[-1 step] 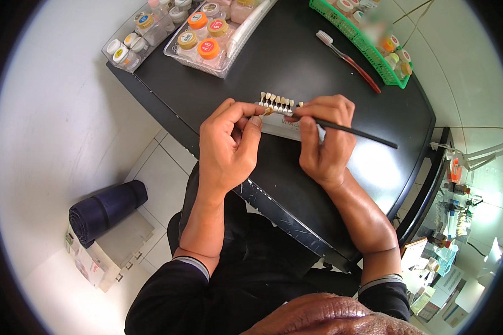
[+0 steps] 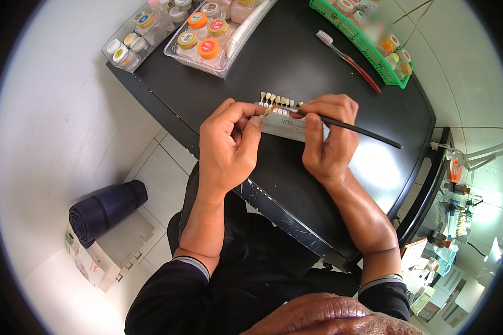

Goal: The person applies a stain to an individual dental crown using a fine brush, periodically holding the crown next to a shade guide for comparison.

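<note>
My left hand (image 2: pixel 229 146) is closed, thumb and forefinger pinching a small yellowish, tooth-like piece (image 2: pixel 267 112) whose exact kind I cannot make out. Across from it, my right hand (image 2: pixel 334 137) grips a thin paintbrush (image 2: pixel 366 133) with a long black handle. The brush's light metal part and brownish tip point left, close beside the piece; whether they touch I cannot tell. Just behind and under both hands stands a dental shade guide (image 2: pixel 286 128), a grey holder with a row of tooth-shaped tabs. My right fingers cover its right end.
On the black table (image 2: pixel 274 61), a toothbrush (image 2: pixel 352 64) with a red handle lies at the far right. A green basket (image 2: pixel 369 47) of jars is beyond it. A clear tray (image 2: pixel 223 71) and a box (image 2: pixel 129 66) hold lidded jars at the far left.
My right hand and the paintbrush have shifted slightly to the right, showing more of the shade guide's front. My left hand has stayed in place.
</note>
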Demonstrator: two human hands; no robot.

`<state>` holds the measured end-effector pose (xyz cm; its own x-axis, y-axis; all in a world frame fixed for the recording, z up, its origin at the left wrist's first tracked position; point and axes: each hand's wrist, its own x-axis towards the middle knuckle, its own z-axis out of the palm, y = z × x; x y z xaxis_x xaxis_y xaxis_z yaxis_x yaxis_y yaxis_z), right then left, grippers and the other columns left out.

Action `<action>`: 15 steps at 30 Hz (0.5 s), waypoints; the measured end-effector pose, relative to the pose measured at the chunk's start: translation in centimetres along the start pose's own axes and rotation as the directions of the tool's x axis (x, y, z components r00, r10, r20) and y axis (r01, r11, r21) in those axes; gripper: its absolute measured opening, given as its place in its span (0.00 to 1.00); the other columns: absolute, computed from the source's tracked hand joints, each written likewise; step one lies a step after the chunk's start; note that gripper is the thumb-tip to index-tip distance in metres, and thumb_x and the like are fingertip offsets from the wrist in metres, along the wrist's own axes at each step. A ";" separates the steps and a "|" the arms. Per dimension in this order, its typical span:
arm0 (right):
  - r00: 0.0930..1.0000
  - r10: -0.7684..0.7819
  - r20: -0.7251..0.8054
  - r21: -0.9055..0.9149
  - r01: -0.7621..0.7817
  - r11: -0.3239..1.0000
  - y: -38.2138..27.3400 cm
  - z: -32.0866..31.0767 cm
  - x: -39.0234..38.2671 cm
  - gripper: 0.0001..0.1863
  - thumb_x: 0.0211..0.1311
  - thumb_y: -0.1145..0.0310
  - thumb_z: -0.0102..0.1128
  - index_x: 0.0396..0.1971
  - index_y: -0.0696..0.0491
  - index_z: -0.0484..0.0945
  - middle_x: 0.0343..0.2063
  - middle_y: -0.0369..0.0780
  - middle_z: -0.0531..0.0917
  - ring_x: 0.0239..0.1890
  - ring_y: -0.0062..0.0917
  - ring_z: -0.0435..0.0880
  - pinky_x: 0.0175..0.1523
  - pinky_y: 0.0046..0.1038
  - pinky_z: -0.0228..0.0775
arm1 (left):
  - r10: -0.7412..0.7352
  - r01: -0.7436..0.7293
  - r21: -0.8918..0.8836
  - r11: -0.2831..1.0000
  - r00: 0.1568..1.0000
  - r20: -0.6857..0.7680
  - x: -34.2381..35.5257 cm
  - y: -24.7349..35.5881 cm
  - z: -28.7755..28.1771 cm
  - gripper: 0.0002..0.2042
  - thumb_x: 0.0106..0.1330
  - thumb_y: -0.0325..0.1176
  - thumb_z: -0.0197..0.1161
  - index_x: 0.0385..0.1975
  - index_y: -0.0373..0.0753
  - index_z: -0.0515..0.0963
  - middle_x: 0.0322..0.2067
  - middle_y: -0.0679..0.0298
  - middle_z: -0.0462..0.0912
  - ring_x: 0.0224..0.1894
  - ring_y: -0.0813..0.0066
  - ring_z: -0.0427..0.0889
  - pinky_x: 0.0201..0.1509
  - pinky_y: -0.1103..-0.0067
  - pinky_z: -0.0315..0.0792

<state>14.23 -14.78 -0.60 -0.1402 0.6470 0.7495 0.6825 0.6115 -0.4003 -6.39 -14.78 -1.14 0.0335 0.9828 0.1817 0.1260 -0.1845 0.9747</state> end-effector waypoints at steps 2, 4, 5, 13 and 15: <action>1.000 0.016 -0.010 0.004 -0.016 1.000 0.3 -0.2 -0.1 0.08 0.69 0.76 0.73 0.45 0.52 0.86 0.40 0.38 0.89 0.42 0.35 0.84 0.56 0.41 0.68 | 0.009 -0.009 -0.009 1.000 1.000 0.003 0.0 -0.2 0.0 0.06 0.73 0.19 0.67 0.43 0.30 0.90 0.30 0.67 0.80 0.24 0.86 0.75 0.26 0.82 0.63; 0.998 -0.056 0.023 0.095 0.053 0.994 -0.5 -0.3 0.4 0.09 0.68 0.77 0.74 0.46 0.52 0.87 0.39 0.38 0.89 0.42 0.34 0.84 0.55 0.40 0.68 | -0.005 0.005 -0.017 1.000 1.000 0.008 0.0 -0.1 -0.1 0.06 0.73 0.19 0.67 0.43 0.30 0.90 0.30 0.67 0.80 0.25 0.86 0.75 0.26 0.82 0.63; 0.998 -0.056 0.042 0.052 0.054 0.997 -0.7 -0.1 0.4 0.09 0.68 0.78 0.73 0.46 0.52 0.87 0.39 0.38 0.88 0.42 0.34 0.85 0.55 0.41 0.67 | -0.018 0.018 -0.024 1.000 1.000 0.013 0.0 -0.1 -0.1 0.06 0.73 0.19 0.67 0.43 0.30 0.90 0.30 0.67 0.80 0.25 0.87 0.75 0.26 0.82 0.63; 1.000 -0.024 -0.007 0.020 0.024 1.000 -0.2 0.1 0.3 0.08 0.68 0.78 0.73 0.44 0.54 0.86 0.39 0.39 0.88 0.41 0.35 0.85 0.55 0.41 0.69 | -0.004 0.004 -0.034 0.999 1.000 -0.002 0.0 -0.2 0.0 0.06 0.73 0.18 0.67 0.43 0.29 0.90 0.30 0.68 0.80 0.25 0.87 0.75 0.26 0.83 0.63; 1.000 -0.001 -0.007 0.054 0.002 0.999 -0.1 -0.2 0.2 0.08 0.68 0.78 0.73 0.44 0.54 0.86 0.39 0.38 0.88 0.41 0.36 0.85 0.55 0.42 0.69 | 0.006 -0.006 -0.028 1.000 1.000 -0.006 0.0 -0.2 0.0 0.06 0.73 0.18 0.66 0.43 0.29 0.90 0.30 0.68 0.80 0.25 0.88 0.75 0.26 0.83 0.63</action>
<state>14.21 -14.83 -0.33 -0.1364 0.6432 0.7534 0.6424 0.6364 -0.4270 -6.45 -14.78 -1.33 0.0278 0.9817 0.1882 0.0976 -0.1900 0.9769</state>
